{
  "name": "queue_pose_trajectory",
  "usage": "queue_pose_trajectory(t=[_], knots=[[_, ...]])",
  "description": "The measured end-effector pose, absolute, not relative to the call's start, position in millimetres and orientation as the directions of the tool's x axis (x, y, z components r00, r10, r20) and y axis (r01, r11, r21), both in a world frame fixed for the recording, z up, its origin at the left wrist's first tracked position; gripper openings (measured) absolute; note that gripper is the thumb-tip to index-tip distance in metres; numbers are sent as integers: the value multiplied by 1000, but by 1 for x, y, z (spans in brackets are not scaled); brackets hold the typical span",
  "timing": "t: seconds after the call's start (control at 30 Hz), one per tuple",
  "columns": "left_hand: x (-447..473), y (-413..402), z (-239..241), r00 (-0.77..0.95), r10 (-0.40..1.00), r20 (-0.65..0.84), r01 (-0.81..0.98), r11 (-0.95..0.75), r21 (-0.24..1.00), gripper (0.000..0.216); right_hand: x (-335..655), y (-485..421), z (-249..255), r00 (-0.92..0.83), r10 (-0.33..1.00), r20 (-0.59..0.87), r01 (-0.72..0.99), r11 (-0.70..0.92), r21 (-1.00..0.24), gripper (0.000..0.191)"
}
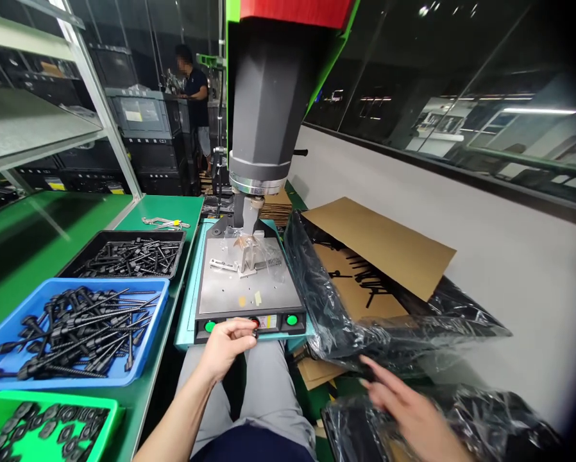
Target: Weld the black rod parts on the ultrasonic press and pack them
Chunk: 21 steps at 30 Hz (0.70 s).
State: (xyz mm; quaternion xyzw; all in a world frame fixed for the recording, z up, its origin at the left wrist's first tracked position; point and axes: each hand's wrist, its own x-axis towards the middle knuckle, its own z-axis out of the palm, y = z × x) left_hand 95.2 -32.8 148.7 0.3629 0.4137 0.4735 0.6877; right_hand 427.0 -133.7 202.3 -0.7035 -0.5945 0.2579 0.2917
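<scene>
Press point(263, 109) runs out of frame up top. Black plastic bag point(324, 314) right of it. Right hand point(408, 407) by bag, blurred, grip unclear. Left hand point(226, 346) at press front, fingertips near thumb; can't tell if pinching the dark speck point(255, 333) there.

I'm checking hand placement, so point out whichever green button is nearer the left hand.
The green button at the left end of the front panel: the left hand is beside it, while the other green button, at the right end, is farther.
</scene>
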Motion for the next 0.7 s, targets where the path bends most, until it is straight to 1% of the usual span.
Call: queue_pose_trajectory(t=[0.1, 0.13, 0.2, 0.27, 0.37, 0.57, 0.63, 0.7], knots=[[103, -36, 165, 308, 937, -167, -254, 250, 934, 35, 360, -98, 188, -162, 985, -67, 570, 38, -821, 37], [102, -37, 169, 328, 932, -151, -218, 230, 948, 34, 338, -87, 185, -234, 970, -69, 518, 64, -853, 34], [96, -41, 173, 333, 934, -130, -166, 194, 967, 31, 304, -71, 183, -305, 950, -66, 446, 81, -891, 27], [88, -43, 172, 316, 941, -124, -134, 174, 976, 30, 287, -61, 182, -340, 939, -57, 402, 91, -911, 22], [77, -43, 168, 297, 946, -129, -114, 169, 979, 30, 283, -54, 178, -377, 924, -69, 348, 72, -935, 22], [78, -41, 161, 304, 944, -125, -82, 156, 984, 29, 290, -53, 159, -417, 884, -209, 206, -132, -970, 34], [82, -40, 160, 307, 944, -121, -73, 150, 986, 28, 293, -54, 158, -408, 887, -215, 221, -132, -966, 32], [85, -39, 159, 307, 945, -116, -68, 144, 987, 26, 295, -55, 163, -386, 901, -199, 292, -86, -953, 28]])
